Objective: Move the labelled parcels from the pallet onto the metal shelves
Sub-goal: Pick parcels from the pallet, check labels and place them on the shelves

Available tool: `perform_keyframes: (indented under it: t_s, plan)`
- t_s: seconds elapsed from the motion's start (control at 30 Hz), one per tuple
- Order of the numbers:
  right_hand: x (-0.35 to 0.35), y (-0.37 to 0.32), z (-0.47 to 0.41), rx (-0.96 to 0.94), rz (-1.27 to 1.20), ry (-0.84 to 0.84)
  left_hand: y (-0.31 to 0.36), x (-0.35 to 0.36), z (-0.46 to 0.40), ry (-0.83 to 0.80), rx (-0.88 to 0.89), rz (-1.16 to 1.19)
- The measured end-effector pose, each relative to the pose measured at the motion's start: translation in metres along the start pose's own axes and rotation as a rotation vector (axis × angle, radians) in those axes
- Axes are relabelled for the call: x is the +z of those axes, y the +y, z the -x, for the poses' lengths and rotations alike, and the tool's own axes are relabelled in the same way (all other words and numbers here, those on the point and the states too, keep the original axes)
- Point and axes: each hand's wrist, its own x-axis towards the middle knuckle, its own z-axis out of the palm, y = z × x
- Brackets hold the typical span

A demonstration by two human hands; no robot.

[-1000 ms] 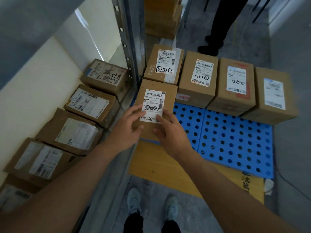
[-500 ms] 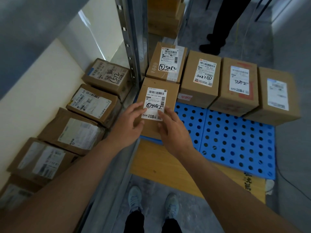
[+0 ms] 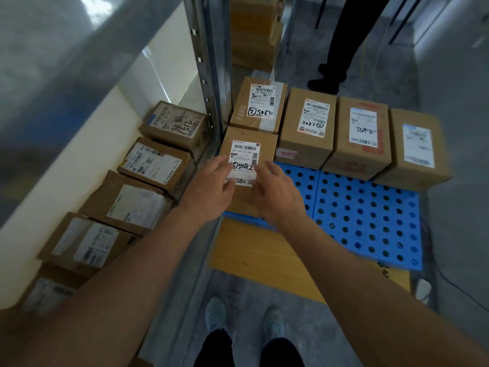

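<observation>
A small brown parcel [image 3: 248, 144] with a white label marked 5082 stands at the near left corner of the blue perforated pallet [image 3: 370, 221]. My left hand [image 3: 207, 190] lies over its left side, fingers stretched onto the label. My right hand [image 3: 276, 196] lies over its right side, fingers spread and relaxed. Neither hand visibly curls round the box. Several more labelled parcels [image 3: 308, 128] stand in a row along the pallet's far edge. The metal shelf [image 3: 53, 197] on the left carries a line of several parcels [image 3: 152, 165].
A grey shelf upright [image 3: 215, 75] stands between shelf and pallet. A wooden board [image 3: 254, 255] lies under the pallet's near edge. Another person's dark legs [image 3: 341, 43] stand beyond the pallet. My own feet [image 3: 243, 319] are on the concrete floor below.
Both hands have slid a little farther forward over the near parcel's top, and the view has shifted slightly. The parcel stays on the pallet.
</observation>
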Motion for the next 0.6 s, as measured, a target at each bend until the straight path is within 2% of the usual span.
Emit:
perform_keyframes:
  t_s: [0.13,0.27,0.47,0.6]
  plan:
    - [-0.022,-0.007,0.005,-0.047,0.024,0.033,0.012,-0.018,0.006,-0.022,0.004,-0.044]
    - [-0.042,-0.013,0.005,-0.131,0.046,0.008,0.033,-0.038,0.020,0.023,0.003,-0.117]
    - [-0.070,-0.016,0.013,-0.333,0.143,-0.047,0.058,-0.047,0.059,0.083,-0.188,-0.119]
    - [-0.085,-0.019,0.026,-0.465,0.127,-0.140,0.079,-0.050,0.096,0.160,-0.278,-0.129]
